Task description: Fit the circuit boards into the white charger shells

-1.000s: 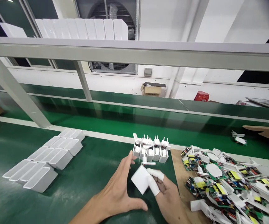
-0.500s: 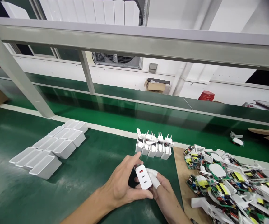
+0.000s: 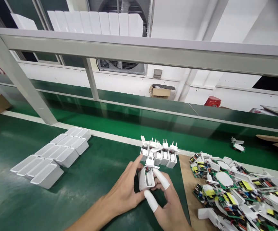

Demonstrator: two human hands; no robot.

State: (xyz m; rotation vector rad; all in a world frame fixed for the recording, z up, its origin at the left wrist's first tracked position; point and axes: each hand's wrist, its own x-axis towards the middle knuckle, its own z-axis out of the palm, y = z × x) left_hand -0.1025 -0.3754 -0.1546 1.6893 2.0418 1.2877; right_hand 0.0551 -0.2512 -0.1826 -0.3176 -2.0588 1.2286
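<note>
A white charger housing point(image 3: 144, 180) stands between my hands, its open end up, with a board and a plug piece seated in it. My left hand point(image 3: 124, 184) is closed round its left side. My right hand point(image 3: 169, 200), with white finger cots on thumb and index finger, grips it from the right; the index fingertip lies by the plug piece and the thumb is at the lower front edge. Just beyond stands a row of several similar filled chargers point(image 3: 165, 157), their plug pins pointing up. The side with the ports is out of sight now.
Several empty white housings point(image 3: 47, 175) stand in rows on the green table at left. A heap of circuit boards with white plug parts point(image 3: 225, 179) covers the brown board at right. A grey metal frame point(image 3: 129, 48) crosses above; a green conveyor belt point(image 3: 119, 122) runs behind.
The charger has been turned so its open end with the plug piece faces up instead of its port face. My right thumb and index finger have spread wider. The view has tilted slightly upward.
</note>
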